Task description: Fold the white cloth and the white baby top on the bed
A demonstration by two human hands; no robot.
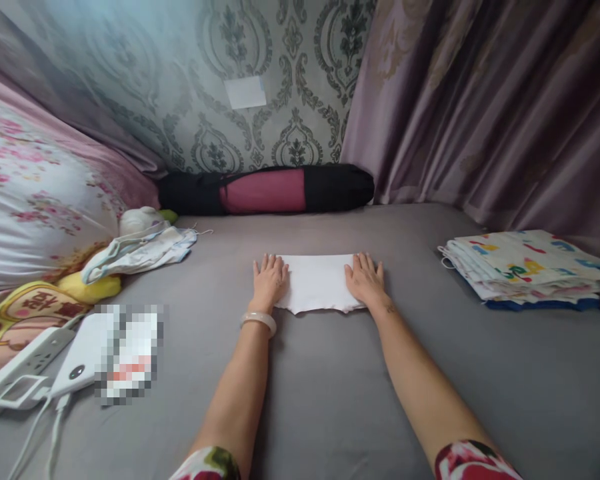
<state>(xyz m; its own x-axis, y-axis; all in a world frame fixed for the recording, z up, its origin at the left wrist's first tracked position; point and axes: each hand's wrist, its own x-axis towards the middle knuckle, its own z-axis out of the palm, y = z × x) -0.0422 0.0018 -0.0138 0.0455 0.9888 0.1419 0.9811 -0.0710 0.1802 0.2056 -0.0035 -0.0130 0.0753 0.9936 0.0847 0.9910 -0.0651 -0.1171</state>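
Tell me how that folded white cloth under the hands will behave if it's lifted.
The white cloth lies thin and flat under the left hand and right hand, so it is probably light and floppy. Its uneven near edge suggests soft fabric; the folds would likely sag open when lifted.

This is a bedroom in a home. A bed (pixel 330 400) with a grey sheet fills the view, set against damask-patterned wallpaper (pixel 260 47) and mauve curtains (pixel 480 100). A floral quilt (pixel 35 193) and a plush toy (pixel 45 300) lie at one side, a stack of folded cloths (pixel 525 267) at the other, and a power strip (pixel 15 370) rests on the sheet.
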